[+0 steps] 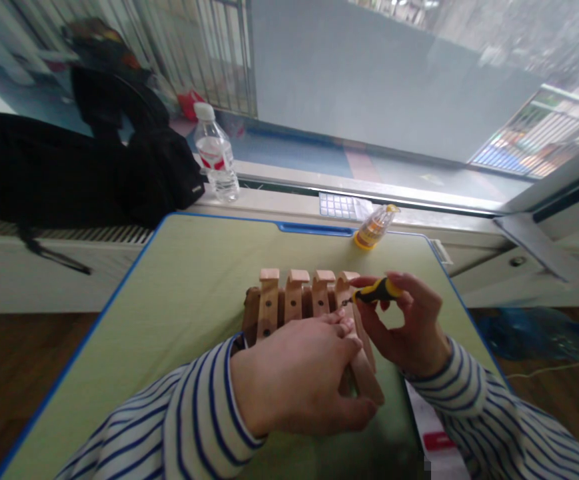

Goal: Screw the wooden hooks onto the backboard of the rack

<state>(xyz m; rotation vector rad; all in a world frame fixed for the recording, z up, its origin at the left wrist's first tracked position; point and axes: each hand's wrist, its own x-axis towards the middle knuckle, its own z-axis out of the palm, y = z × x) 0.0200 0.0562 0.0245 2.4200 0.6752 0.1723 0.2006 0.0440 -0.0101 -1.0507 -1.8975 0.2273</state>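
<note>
Currently, your right grip (414, 327) is closed around a yellow-and-black screwdriver (380, 291); your left grip (302, 380), partly open, lies across the wooden assembly (293, 290): pale hooked slats (268, 317), dark round spots (268, 303), browner base (252, 319). Beneath both, green-tinged, blue-edged tabletop (199, 280); beyond, a window (349, 87). Your left grip hides the lower slats; the screwdriver's tip is indistinct.

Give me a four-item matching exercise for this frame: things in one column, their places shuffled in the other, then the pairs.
Things
1. screwdriver
2. left hand
3. large bottle
4. small bottle

Places
A. on the window ledge
B. on the wooden rack
C. near the far edge of the table
D. in the right hand

Pairs: 1-D, 2-B, 3-A, 4-C
</note>
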